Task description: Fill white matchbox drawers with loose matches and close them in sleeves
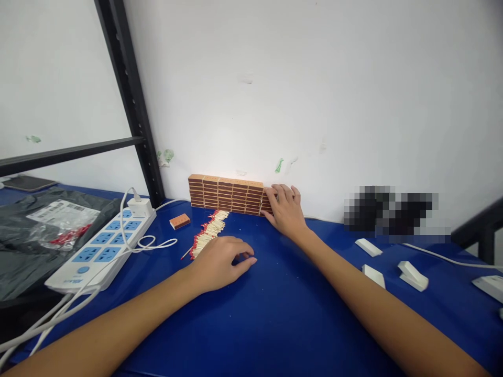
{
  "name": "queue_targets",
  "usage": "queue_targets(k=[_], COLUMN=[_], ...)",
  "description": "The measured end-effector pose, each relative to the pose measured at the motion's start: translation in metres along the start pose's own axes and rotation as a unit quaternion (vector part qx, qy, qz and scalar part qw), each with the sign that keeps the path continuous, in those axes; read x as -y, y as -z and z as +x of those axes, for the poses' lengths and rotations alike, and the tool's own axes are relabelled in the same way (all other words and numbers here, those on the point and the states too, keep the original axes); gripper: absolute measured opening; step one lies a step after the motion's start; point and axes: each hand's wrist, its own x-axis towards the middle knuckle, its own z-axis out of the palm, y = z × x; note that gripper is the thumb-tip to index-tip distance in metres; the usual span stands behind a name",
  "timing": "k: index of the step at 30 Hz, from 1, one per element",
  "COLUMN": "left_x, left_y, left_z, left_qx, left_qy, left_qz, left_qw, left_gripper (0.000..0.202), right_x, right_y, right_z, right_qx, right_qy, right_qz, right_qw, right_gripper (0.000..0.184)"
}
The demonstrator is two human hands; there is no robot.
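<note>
A wall of stacked brown matchboxes [226, 195] stands against the white wall at the back of the blue table [283, 314]. My right hand [286, 210] rests at the stack's right end, its fingers curled onto the end boxes. My left hand [220, 262] lies on the table with fingers curled and pressed together, just right of a row of red-tipped matches [208, 233]. What its fingers hold, if anything, is hidden. One loose matchbox [179, 221] lies left of the matches.
A white and blue power strip [102, 246] with a plug and white cables lies at the left. Behind it sit a grey plastic bag [35, 235] and a black shelf frame [133, 104]. Small white plastic pieces [411, 275] lie at the right.
</note>
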Motion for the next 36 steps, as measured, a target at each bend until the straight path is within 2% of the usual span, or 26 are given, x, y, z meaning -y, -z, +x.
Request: queue_targets(k=[4,8,15,23,36], left_x=[0.0,0.0,-0.001,-0.001,0.0], left_y=[0.0,0.0,0.001,0.001,0.0], left_z=[0.001,0.001,0.001,0.001,0.001], left_qx=[-0.001,0.0,0.007,0.008,0.011], left_qy=[0.0,0.002,-0.001,0.003,0.003], left_qz=[-0.004,-0.004,-0.006,-0.006,-0.004], left_qw=[1.0,1.0,1.0,1.0,1.0], left_gripper=[0.017,0.017,0.017,0.017,0.017], right_x=[0.0,-0.003,-0.009,-0.012,-0.013], right_y=[-0.004,-0.011,-0.022,-0.027,-0.018], right_z=[0.001,-0.002,-0.009,-0.011,-0.01], right_qx=[-0.028,-0.046,-0.048,-0.047,-0.036], right_qy=[0.018,0.038,0.093,0.098,0.1], right_qz=[-0.001,0.0,-0.006,-0.016,0.015], right_qw=[0.999,0.998,0.994,0.994,0.994], right_gripper=[0.044,0.037,0.039,0.035,0.036])
